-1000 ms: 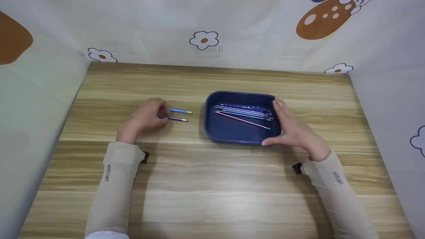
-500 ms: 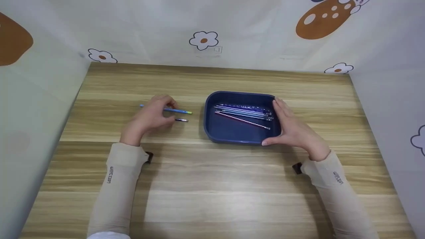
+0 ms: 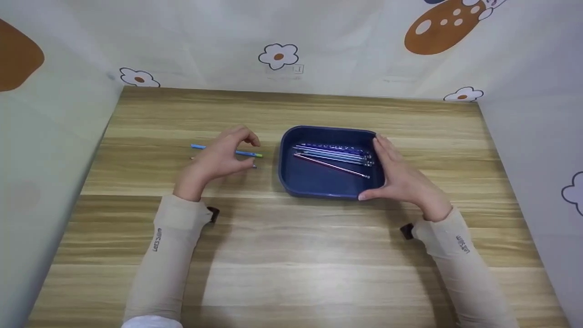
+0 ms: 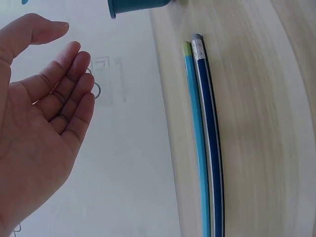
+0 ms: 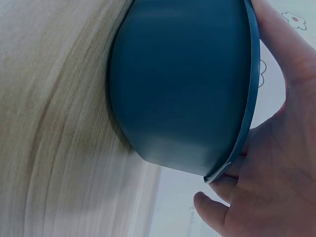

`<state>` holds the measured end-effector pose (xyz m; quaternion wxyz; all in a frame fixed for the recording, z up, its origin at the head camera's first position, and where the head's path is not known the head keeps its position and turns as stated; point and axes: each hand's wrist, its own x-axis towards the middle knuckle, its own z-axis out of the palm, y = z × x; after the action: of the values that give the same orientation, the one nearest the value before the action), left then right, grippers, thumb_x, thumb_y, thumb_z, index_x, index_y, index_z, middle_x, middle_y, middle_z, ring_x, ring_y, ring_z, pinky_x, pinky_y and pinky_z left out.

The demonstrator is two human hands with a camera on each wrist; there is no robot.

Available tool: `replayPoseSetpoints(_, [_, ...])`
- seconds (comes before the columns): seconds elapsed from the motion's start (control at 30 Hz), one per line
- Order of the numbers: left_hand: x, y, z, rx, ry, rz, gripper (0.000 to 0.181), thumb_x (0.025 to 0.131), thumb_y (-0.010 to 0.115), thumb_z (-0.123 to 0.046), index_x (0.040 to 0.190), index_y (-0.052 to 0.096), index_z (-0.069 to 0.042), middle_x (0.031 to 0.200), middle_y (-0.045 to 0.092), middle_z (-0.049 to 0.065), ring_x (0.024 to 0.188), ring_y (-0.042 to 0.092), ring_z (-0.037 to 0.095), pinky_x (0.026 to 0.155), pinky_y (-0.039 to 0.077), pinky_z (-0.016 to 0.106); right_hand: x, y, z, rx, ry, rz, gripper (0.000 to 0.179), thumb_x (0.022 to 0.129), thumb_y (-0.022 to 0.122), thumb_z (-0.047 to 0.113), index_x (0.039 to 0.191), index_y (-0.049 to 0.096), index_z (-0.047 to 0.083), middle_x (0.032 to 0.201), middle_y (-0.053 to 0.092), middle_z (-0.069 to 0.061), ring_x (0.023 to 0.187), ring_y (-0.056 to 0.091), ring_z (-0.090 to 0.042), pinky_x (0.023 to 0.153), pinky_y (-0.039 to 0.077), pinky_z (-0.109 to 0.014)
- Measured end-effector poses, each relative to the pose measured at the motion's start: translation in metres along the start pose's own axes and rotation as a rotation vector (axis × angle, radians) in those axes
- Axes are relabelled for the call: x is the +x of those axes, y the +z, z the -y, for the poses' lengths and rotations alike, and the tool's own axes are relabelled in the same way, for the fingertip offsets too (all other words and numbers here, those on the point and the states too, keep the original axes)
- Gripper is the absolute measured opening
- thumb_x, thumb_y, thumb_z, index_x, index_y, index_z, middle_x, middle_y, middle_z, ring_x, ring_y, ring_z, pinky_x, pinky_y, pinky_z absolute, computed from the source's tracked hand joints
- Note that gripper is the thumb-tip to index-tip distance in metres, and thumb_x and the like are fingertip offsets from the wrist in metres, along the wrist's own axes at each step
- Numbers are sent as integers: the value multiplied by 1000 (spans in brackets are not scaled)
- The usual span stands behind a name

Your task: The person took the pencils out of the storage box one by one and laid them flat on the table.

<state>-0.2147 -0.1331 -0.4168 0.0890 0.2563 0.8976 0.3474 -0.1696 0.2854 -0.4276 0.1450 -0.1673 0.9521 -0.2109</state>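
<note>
My left hand, thumb and fingers apart and relaxed, hovers over two pencils on the table and holds nothing. One is a light blue pencil with a green end; right beside it lies a dark blue pencil with a grey eraser. In the head view the hand covers much of both. To the right stands a dark blue plastic bin, with several shiny pencils lying inside. My right hand grips the bin's right end, thumb at the near corner and fingers at the far one.
The wooden table runs up to a pale patterned curtain at the back and sides. A gap of bare wood separates the loose pencils from the bin's left wall.
My left hand has slid right along the two pencils, its thumb and fingers spreading wider. Both pencils stay where they lay. The right hand and the bin have not moved.
</note>
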Motion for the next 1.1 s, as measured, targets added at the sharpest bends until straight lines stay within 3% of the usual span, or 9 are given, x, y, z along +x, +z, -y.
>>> replayPoseSetpoints(0.43, [17,12,-14,-23,116,18,30,81,68,-10,110,62,-6,115,61,8,117,54,26,106,43,42,-1,1,0,4,-4,-3,141,63,83,67,160,1,5,169,-3,-13,156,0,-33,122,18,-58])
replayPoseSetpoints(1.1, [54,39,-46,-15,143,190,34,88,70,-20,118,62,-8,122,61,7,118,52,25,109,42,41,1,2,-1,-1,-4,-1,140,64,83,66,160,2,4,169,-4,-14,156,-1,-33,123,17,-57])
